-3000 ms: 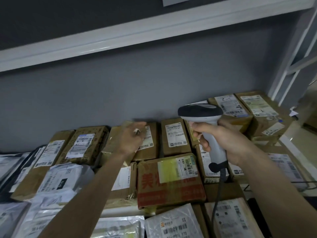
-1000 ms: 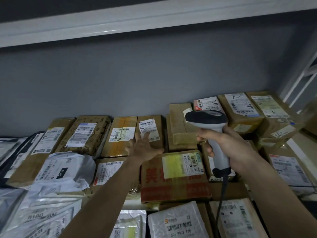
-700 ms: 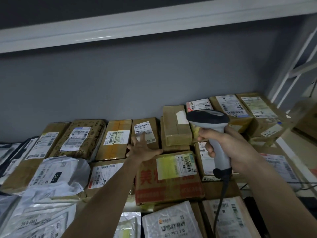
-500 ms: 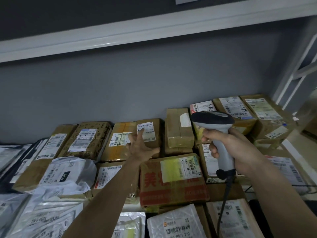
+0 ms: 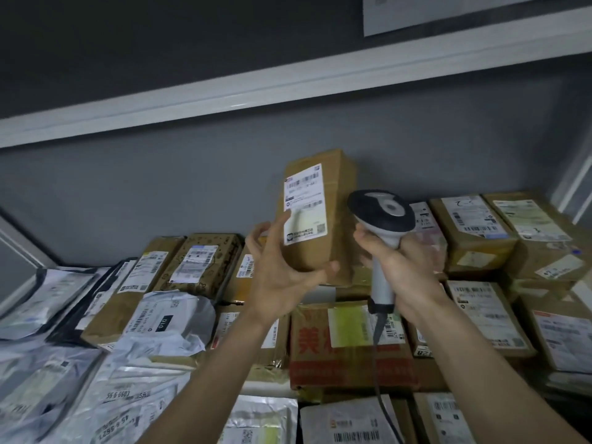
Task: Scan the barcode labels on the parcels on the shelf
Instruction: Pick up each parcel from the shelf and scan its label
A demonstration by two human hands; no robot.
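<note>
Left hand point(image 5: 282, 277) raised, its grip curled round the lower end of a brown cardboard parcel point(image 5: 320, 216), thumb under the bottom edge and fingers spread up the left face, one fingertip resting on the white barcode label point(image 5: 304, 203). Parcel held upright and lifted clear of the others, label turned toward the camera, grey back wall point(image 5: 160, 187) behind it. Just to the right, right hand point(image 5: 403, 267) with its grip wrapped tight round the pale handle of a barcode scanner point(image 5: 381, 216), dark rounded head at the top, close beside the parcel's right side, dark cable point(image 5: 381, 363) hanging from the handle's base. Below and around both hands, shelf point(image 5: 269, 384) crowded with more parcels: a red-printed carton point(image 5: 349, 354) with a yellowish label directly beneath the scanner, brown labelled boxes point(image 5: 474, 232) stacked at the right, a patterned brown box point(image 5: 201, 264) at the left, crumpled grey and white mailer bags point(image 5: 166, 322) toward the near left. Overhead, white edge of an upper shelf point(image 5: 288, 78) slanting across the top.
</note>
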